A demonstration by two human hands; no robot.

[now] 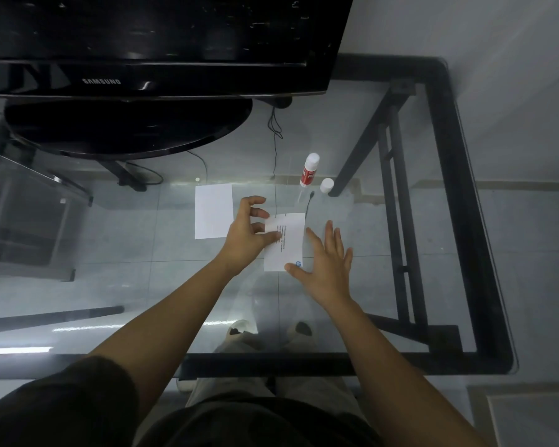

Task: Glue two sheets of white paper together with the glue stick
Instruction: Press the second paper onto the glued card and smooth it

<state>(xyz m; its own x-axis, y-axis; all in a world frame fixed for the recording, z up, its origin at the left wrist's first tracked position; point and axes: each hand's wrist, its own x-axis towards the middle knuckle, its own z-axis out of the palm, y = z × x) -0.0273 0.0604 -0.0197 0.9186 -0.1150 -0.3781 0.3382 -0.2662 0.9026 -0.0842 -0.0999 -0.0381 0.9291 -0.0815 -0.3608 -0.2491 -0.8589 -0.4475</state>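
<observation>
A clear glass counter (352,150) with a black metal frame carries everything. At its far left stands a black flat-screen monitor on an oval base (162,43). Nearer the person, a blank white sheet of paper (213,210) lies flat, and to its right lies a printed white sheet of paper (288,241). The left hand (247,235) rests on that printed sheet's left edge; the right hand (325,266) lies at its right edge. Behind the printed sheet stands a red-and-white glue stick (309,169), with its small white cap (326,184) just to the right.
</observation>
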